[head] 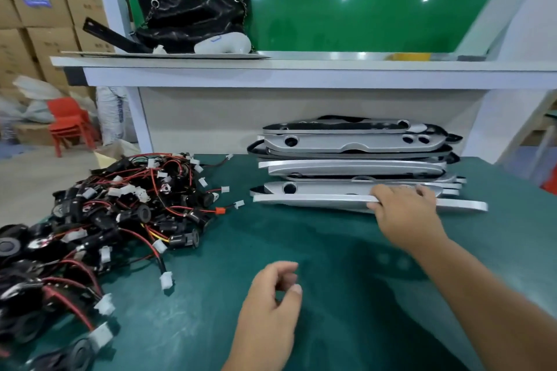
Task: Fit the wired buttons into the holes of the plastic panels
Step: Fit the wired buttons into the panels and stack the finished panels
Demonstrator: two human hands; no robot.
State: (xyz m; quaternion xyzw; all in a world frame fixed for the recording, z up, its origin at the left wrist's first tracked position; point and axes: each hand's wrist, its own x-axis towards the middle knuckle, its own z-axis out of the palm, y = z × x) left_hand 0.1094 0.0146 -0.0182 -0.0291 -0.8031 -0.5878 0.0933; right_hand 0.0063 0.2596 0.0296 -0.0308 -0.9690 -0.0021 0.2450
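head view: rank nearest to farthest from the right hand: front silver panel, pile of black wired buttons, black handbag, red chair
1. Front silver plastic panel, touching, under the right hand.
2. Pile of black wired buttons, left on the green mat.
3. Black leather handbag, on the shelf, back left.
4. Red plastic chair, on the floor, far left.

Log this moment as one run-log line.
right hand: holds front panel of stack | left hand: empty, over mat | wired buttons: heaped left, untouched
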